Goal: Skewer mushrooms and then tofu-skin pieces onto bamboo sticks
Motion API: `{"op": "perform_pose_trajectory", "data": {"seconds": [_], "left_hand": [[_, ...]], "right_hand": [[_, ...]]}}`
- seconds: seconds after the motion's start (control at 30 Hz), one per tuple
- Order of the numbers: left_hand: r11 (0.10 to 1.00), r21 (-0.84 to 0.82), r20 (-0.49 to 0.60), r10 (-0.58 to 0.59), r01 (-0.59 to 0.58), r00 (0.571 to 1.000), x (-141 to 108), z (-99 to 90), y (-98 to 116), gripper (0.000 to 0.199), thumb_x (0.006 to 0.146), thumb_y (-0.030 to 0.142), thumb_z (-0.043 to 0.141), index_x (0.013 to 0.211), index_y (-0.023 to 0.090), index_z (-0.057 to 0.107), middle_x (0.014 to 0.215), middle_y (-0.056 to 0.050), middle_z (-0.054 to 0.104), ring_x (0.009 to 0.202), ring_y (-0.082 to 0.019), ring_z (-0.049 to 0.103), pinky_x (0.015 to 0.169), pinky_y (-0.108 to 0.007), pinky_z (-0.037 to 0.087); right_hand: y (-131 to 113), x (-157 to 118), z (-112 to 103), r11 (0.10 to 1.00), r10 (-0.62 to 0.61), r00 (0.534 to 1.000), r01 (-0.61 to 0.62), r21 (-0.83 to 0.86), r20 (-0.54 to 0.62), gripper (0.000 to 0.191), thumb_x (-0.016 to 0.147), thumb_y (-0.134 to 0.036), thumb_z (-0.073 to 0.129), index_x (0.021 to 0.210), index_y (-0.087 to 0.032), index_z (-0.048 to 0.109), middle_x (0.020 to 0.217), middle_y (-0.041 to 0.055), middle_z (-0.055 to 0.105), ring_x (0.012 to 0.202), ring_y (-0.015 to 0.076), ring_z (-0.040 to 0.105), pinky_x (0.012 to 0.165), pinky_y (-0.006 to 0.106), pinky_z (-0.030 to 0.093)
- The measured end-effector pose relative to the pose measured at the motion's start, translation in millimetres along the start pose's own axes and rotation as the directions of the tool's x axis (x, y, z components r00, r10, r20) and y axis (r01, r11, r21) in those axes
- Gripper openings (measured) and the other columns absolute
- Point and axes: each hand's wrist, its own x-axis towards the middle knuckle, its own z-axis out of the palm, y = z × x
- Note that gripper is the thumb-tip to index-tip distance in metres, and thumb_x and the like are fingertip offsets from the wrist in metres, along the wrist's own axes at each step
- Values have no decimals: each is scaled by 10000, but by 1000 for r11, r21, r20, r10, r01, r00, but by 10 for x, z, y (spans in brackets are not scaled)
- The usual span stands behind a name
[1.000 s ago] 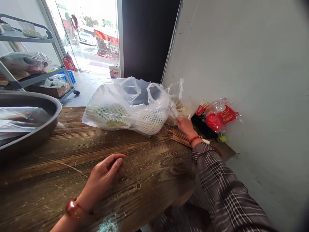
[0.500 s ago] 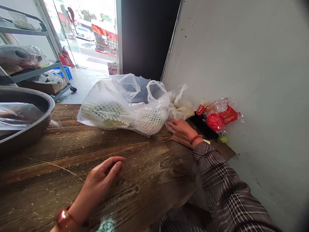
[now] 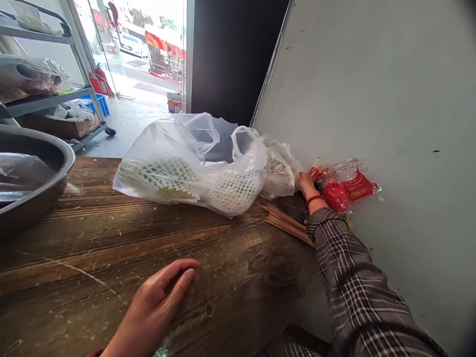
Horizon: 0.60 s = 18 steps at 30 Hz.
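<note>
One head-worn view; it faces forward and down over the table (image 3: 230, 263), with the left hand (image 3: 159, 293) close below; the doorway (image 3: 130, 64) lies far off at upper left, the wall (image 3: 394, 94) along the right.

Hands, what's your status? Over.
Left hand loosely curled. Right hand at crumpled clear plastic bag, grip unclear. Bulging translucent white plastic bag close alongside.

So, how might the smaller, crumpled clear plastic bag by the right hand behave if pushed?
The smaller bag would probably squash and fold, since its thin film is loose and wrinkled. Pushed away from the right hand, it may press into the larger translucent white plastic bag, which sits close beside it.
</note>
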Motion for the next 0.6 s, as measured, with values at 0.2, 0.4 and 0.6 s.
{"op": "perform_pose_trajectory", "data": {"seconds": [0.2, 0.4, 0.6], "left_hand": [[988, 127, -31, 92, -87, 995, 22, 88, 25, 352, 818, 559, 581, 873, 277, 783, 848, -25, 782, 778, -224, 738, 708, -282, 599], [978, 167, -4, 127, -125, 992, 56, 192, -65, 318, 838, 518, 582, 870, 266, 775, 838, -33, 787, 776, -226, 748, 721, -288, 610], [950, 221, 103, 203, -221, 974, 13, 355, -121, 255, 892, 425, 558, 898, 276, 765, 904, -23, 791, 815, -205, 754, 735, -262, 597]], "right_hand": [[-324, -65, 43, 978, -207, 977, 207, 1, -55, 459, 953, -154, 344, 1310, -71, 620, 1364, 226, 607, 1318, 304, 514, 1121, 448, 371], [-854, -393, 501, 854, -519, 846, 510, 101, 121, 492, 862, -187, 553, 1348, -147, 617, 1407, 131, 623, 1265, 243, 566, 1072, 343, 440], [-610, -177, 472, 910, -415, 903, 408, 80, 110, 463, 988, -234, 333, 1314, -146, 650, 1242, 114, 720, 1117, 222, 660, 973, 334, 505]]}}
